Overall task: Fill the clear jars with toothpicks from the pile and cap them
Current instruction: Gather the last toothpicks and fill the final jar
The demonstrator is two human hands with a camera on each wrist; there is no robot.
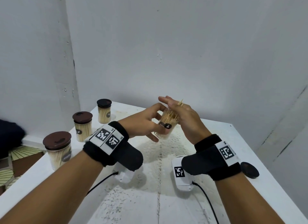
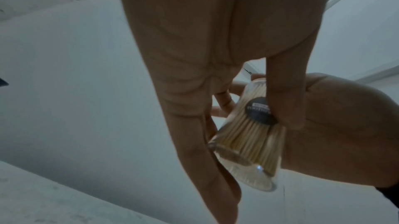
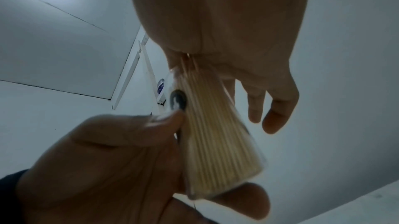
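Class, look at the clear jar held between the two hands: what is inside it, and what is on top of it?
Inside the clear jar stands a packed bundle of toothpicks. The right hand covers its mouth, a few toothpicks poking between the fingers. The left hand grips its side. No cap is on it.

A white bench point(image 1: 216, 140), its top scuffed and speckled, fills a corner where 2 plain grey-white walls point(image 1: 166, 48) meet. Past the bench's left edge, patterned floor point(image 1: 10, 173) in green and brown shows.

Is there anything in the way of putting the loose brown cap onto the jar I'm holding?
Yes: the right hand covers the mouth of the jar, toothpicks poking between its fingers. The cap lies unobstructed on the table.
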